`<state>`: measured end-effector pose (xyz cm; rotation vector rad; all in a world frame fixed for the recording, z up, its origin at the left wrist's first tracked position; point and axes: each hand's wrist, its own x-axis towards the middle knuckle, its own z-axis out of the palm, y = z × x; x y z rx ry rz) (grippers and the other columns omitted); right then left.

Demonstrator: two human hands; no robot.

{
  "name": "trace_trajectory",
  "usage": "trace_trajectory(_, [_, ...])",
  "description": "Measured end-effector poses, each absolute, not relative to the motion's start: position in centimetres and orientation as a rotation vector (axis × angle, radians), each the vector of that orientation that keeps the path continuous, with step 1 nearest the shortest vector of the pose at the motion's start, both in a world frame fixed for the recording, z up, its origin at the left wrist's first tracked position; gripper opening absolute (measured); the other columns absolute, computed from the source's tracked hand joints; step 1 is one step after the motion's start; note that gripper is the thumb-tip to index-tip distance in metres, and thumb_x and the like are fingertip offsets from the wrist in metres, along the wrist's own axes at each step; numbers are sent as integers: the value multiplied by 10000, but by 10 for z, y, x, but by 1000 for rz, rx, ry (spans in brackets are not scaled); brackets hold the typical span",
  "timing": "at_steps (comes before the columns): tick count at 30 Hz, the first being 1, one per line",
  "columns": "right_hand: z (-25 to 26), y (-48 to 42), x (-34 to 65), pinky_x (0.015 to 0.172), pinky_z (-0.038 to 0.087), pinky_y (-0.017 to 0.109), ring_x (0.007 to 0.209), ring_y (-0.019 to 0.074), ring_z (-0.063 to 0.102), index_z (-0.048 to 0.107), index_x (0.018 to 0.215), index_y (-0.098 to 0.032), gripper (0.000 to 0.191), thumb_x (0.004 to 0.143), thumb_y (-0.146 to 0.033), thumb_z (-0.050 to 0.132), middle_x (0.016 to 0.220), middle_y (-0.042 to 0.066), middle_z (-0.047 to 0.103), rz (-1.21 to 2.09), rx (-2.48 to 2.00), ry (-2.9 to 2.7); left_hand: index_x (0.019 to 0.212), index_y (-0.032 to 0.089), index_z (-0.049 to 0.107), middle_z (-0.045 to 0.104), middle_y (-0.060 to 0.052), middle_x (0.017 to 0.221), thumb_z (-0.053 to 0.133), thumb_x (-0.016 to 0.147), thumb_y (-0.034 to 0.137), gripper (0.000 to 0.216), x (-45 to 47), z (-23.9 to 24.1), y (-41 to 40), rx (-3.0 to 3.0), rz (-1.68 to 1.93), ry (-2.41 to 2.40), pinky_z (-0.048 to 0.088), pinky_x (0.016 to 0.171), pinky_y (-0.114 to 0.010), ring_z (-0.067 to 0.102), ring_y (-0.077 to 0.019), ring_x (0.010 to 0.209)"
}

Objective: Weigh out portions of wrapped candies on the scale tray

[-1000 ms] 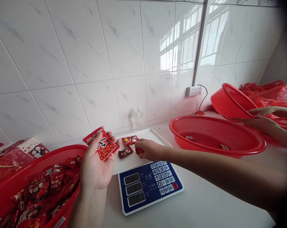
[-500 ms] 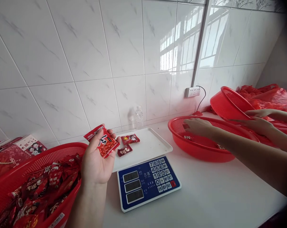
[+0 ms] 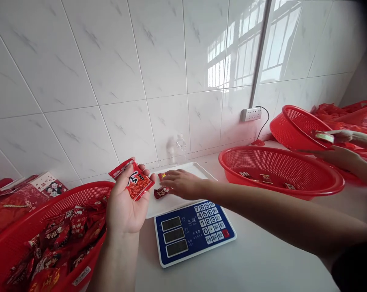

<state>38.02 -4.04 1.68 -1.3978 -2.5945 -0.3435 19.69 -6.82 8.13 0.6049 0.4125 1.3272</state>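
My left hand (image 3: 125, 205) is palm up beside the scale and closed on a red snack packet (image 3: 135, 184). My right hand (image 3: 181, 183) lies palm down over the white tray (image 3: 203, 172) of a blue-panelled scale (image 3: 192, 232), its fingers stretched toward two small dark red candies (image 3: 160, 193). The upper candy (image 3: 162, 175) is partly hidden by my fingertips. I cannot see anything held in the right hand.
A red basket (image 3: 89, 194) full of red candy packets sits at the left. Another red basket (image 3: 280, 156) with three small candies stands to the right. Behind it another person's hands (image 3: 338, 156) work at a tilted red basket (image 3: 295, 123). A wall socket (image 3: 250, 114) and a clear bottle (image 3: 180, 144) are by the tiles.
My right hand carried a candy from the scale tray to the right basket, left it there, and came back over the tray. My left hand kept the packet.
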Motion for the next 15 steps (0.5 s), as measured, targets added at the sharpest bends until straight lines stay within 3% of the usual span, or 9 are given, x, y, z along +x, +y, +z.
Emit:
trace_trajectory(4, [8,-30,354,977,334,450,1255,279,385,523,1254,-176,351,910,-226,478,1204,103,596,-308,-1325,-2738,859,172,646,600,-16,753,515,845,165,131,195,82,-67,614,1345,421,542,654,-261,601,-104,657])
trace_trajectory(8, [6,-24,354,806,435,358,981,232,552,612,1089,-170,245,890,-158,470,998,110,635,-282,-1374,-2756,847,168,645,599,-21,755,517,847,165,128,194,81,-67,623,1354,415,548,650,-272,596,-106,655])
trace_trajectory(11, [8,-27,364,687,446,311,866,211,569,610,1062,-174,223,890,-175,468,993,115,603,-279,-1436,-2720,851,167,646,595,-26,752,514,847,154,133,195,81,-68,627,1350,407,551,644,-272,595,-111,659])
trace_trajectory(15, [14,-40,393,680,437,297,864,203,560,598,1082,-177,222,909,-201,461,1019,111,582,-347,-1552,-2610,847,163,646,594,-31,756,517,843,149,130,193,82,-67,616,1352,399,557,638,-281,595,-116,666])
